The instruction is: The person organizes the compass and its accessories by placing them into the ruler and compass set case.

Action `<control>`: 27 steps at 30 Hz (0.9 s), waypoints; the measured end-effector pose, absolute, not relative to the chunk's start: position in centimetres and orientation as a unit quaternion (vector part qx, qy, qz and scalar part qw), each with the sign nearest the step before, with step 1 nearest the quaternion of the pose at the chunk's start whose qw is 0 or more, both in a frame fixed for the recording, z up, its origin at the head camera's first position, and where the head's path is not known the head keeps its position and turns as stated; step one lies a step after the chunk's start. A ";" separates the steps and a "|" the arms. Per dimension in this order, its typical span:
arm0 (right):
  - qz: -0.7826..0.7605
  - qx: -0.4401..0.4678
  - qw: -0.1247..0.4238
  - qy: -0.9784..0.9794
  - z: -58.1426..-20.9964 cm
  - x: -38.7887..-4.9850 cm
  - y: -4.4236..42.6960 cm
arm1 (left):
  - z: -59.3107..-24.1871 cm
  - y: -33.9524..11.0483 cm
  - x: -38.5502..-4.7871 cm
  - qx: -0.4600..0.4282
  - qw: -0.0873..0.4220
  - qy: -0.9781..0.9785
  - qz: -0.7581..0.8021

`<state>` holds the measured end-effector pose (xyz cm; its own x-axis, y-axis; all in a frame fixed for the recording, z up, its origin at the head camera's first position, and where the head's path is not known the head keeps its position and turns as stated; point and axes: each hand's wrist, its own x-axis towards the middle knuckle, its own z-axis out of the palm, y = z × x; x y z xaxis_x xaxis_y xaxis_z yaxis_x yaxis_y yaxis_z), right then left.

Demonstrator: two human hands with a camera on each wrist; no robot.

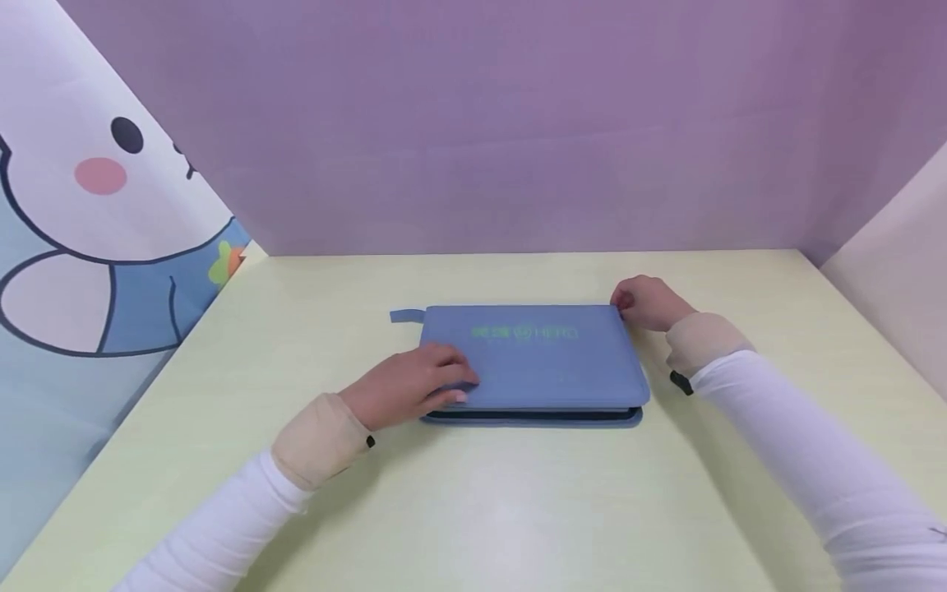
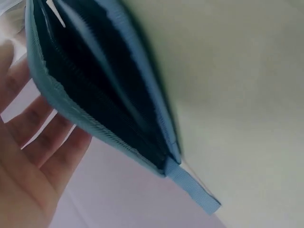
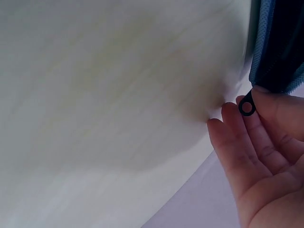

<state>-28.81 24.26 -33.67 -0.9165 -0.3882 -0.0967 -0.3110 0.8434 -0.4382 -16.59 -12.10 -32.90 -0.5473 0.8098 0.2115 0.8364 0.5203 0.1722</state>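
Note:
A blue zip case (image 1: 547,366) with a pale green logo lies flat on the table, its front side gaping. My left hand (image 1: 414,382) rests on the left part of its cover, fingers stretched out. The left wrist view looks into the dark opening (image 2: 99,80), with a fabric tab (image 2: 194,187) at the zip's end. At the far right corner, my right hand (image 1: 651,304) pinches a black zipper pull (image 3: 247,99) between thumb and fingers, as the right wrist view shows. What the case contains is mostly hidden.
The case stands on a pale yellow table (image 1: 518,510). A purple wall panel (image 1: 503,131) rises behind it. A cartoon-printed cloth (image 1: 59,427) hangs at the left, and a pale panel (image 1: 903,271) borders the right.

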 end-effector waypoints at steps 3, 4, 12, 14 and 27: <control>-0.209 -0.174 0.097 0.958 -33.7 -28.8 24.3 | -33.4 -11.9 -16.6 -0.474 0.056 -0.870 -0.122; -0.208 -0.172 0.102 0.957 -33.6 -28.8 24.3 | -33.5 -11.9 -16.6 -0.471 0.054 -0.872 -0.119; -0.209 -0.164 0.105 0.958 -33.6 -28.6 24.6 | -34.0 -11.6 -16.3 -0.431 0.021 -0.899 -0.070; -0.210 -0.162 0.103 0.959 -33.6 -28.7 24.7 | -34.0 -11.6 -16.2 -0.429 0.012 -0.900 -0.079; -0.214 -0.193 0.065 0.955 -33.8 -28.6 24.5 | -34.0 -12.0 -16.2 -0.415 -0.028 -0.907 -0.075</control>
